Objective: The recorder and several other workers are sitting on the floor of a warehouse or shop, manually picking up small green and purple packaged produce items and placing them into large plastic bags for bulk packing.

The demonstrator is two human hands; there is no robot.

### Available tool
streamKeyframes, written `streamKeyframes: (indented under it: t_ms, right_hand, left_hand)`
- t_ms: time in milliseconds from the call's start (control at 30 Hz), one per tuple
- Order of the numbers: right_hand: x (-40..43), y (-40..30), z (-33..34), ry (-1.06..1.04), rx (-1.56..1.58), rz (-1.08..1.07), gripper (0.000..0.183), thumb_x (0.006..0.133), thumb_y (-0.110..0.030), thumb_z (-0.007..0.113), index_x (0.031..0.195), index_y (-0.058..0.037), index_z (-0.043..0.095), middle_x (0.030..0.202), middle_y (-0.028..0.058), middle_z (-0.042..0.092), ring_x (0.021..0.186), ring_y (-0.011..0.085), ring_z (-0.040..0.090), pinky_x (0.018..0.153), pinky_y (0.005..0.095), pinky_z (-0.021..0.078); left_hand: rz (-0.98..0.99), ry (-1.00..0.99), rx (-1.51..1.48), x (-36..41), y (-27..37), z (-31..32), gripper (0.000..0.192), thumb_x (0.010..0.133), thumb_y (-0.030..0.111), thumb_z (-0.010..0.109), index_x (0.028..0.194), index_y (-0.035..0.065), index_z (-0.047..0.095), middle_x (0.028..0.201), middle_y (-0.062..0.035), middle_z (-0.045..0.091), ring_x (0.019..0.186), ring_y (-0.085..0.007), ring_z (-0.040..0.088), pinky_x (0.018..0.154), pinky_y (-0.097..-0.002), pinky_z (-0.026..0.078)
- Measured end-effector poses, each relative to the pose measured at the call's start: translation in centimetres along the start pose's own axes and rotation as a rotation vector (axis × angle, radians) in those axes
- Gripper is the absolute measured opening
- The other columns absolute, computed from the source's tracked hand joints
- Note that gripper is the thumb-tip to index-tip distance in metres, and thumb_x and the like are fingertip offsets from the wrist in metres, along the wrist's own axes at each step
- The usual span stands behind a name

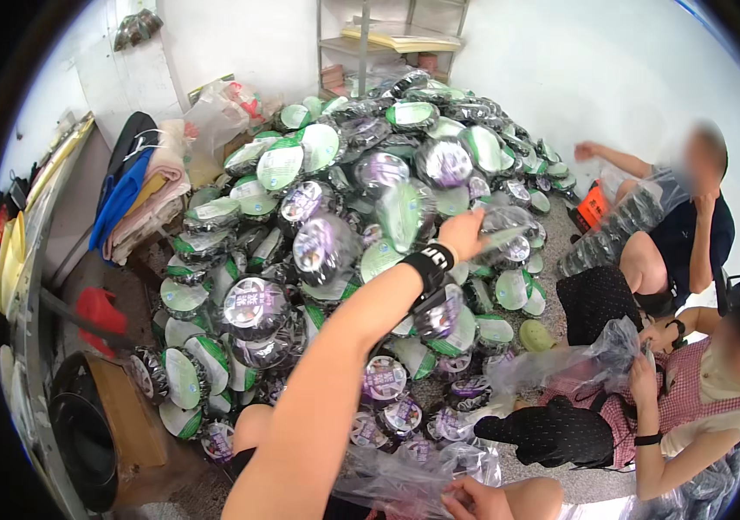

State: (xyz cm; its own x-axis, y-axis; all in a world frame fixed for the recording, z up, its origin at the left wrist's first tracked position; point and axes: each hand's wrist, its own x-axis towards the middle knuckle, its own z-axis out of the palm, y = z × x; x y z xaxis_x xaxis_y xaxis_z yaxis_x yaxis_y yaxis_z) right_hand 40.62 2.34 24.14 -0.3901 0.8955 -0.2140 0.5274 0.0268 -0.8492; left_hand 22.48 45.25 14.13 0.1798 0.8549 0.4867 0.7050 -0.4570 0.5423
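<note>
A large heap of round, dark packets (256, 302) in clear wrap, with purple-and-white or green labels bearing writing, fills the floor before me. My left arm reaches across it, a black band at the wrist. My left hand (464, 235) grips the edge of a round packet (510, 239) near the heap's right side; motion blurs the packet and partly hides the grip. Low in the view, beside my bare knee, my right hand (477, 500) pinches a clear plastic bag (402, 478). The lower part of that hand is cut off by the frame.
Two people (711, 214) sit at the right. The nearer one handles a clear bag (604, 357); a long bag of stacked packets (617, 221) lies by the farther one. Left stand a cardboard box (129, 416) and folded cloths (149, 195). A metal shelf (363, 45) stands behind.
</note>
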Motion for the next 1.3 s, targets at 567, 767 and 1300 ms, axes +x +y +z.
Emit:
streamKeyframes:
  t_ms: [567,767,1300]
  right_hand:
    - [0.7,2.6,2.7,-0.094,0.057,0.166,0.013,0.092,-0.011,0.058,0.100,-0.0004,0.058,0.061,0.0019,0.053,0.050,0.0091,0.050,0.046,0.0241,0.0407]
    - [0.0,5.7,3.2,-0.085,-0.033,0.092,0.016,0.093,-0.012,0.058,0.104,-0.0012,0.059,0.062,-0.0008,0.053,0.051,0.0066,0.047,0.046,0.0229,0.0390]
    - [-3.3,0.6,6.3,0.019,0.196,0.332,0.011,0.089,-0.013,0.062,0.091,-0.0029,0.060,0.064,-0.0019,0.055,0.051,0.0036,0.049,0.046,0.0197,0.0367]
  left_hand:
    - [-1.215,0.744,0.149,-17.7,-25.5,-38.6,0.093,0.068,0.073,0.059,0.126,0.0013,0.055,0.129,-0.0272,0.050,0.129,-0.0396,0.037,0.105,-0.0490,0.029]
    - [-1.294,0.552,0.124,-24.6,-33.2,-37.3,0.093,0.070,0.066,0.064,0.120,-0.0118,0.054,0.123,-0.0253,0.056,0.122,-0.0366,0.048,0.105,-0.0448,0.032]
    - [-1.038,0.493,-0.105,-28.9,-23.9,-33.1,0.070,0.065,0.044,0.082,0.098,-0.0147,0.062,0.095,-0.0170,0.068,0.084,-0.0283,0.065,0.074,-0.0394,0.048]
